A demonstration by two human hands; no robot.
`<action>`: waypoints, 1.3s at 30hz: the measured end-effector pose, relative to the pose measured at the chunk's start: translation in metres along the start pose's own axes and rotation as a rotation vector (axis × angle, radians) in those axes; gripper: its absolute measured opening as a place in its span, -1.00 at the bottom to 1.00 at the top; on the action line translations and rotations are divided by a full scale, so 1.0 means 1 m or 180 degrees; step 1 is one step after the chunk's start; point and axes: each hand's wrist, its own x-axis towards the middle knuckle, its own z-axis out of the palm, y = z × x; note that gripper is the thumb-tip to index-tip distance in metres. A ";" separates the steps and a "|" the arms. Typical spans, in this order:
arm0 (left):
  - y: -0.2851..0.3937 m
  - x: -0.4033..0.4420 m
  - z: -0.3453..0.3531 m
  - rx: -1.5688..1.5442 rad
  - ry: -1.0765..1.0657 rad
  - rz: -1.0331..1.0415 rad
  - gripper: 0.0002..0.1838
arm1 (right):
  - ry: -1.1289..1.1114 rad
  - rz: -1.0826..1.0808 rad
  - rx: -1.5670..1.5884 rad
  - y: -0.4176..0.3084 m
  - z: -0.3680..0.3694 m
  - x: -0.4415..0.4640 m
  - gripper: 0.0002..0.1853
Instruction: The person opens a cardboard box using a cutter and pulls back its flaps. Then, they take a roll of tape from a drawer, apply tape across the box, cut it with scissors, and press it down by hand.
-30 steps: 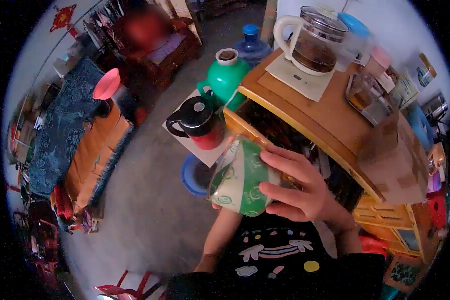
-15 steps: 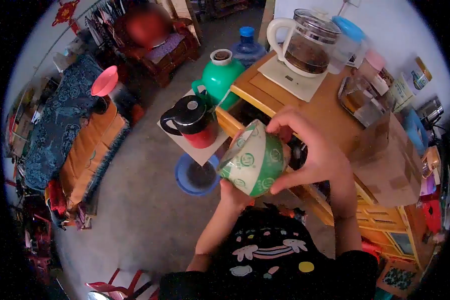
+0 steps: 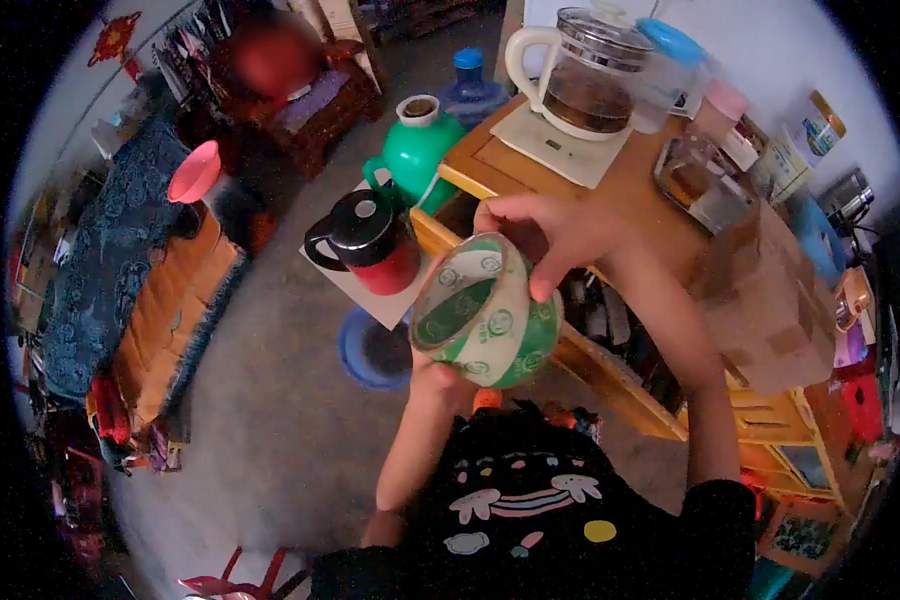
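A wide roll of tape [image 3: 500, 335], clear over a green-and-white printed core, is tilted in front of my chest. Its round opening faces left. My left hand [image 3: 437, 382] grips it from below and the left side, with most of its fingers hidden behind the roll. From the upper right, my right hand [image 3: 555, 235] pinches the roll, thumb against its side and fingers curled over the top edge. The roll hangs over the front of an open drawer [image 3: 620, 385] of the wooden cabinet [image 3: 640, 215].
On the cabinet are a glass kettle [image 3: 585, 95] on its base, a tray with jars [image 3: 705, 190] and a cardboard box [image 3: 765, 305]. A red-and-black jug [image 3: 375, 250], a green thermos [image 3: 425, 155] and a blue basin [image 3: 355, 360] stand to the left. Someone sits in a chair farther back.
The roll has turned so its opening shows more, and sits slightly further left. My right hand has shifted left, its fingers now over the roll's top edge. The camera view has shifted a little.
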 end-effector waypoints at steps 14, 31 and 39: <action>-0.008 0.008 -0.023 0.0890 -0.0456 0.0622 0.08 | 0.1351 -0.0924 -0.2471 -0.013 0.057 -0.032 -0.57; -0.015 0.022 -0.016 0.0446 -0.0088 0.0634 0.15 | 0.2294 -0.1036 -0.3125 -0.019 0.079 -0.030 -0.54; -0.010 0.022 -0.006 0.0753 0.0223 0.0602 0.22 | 0.2161 -0.1022 -0.3103 -0.021 0.066 -0.022 -0.43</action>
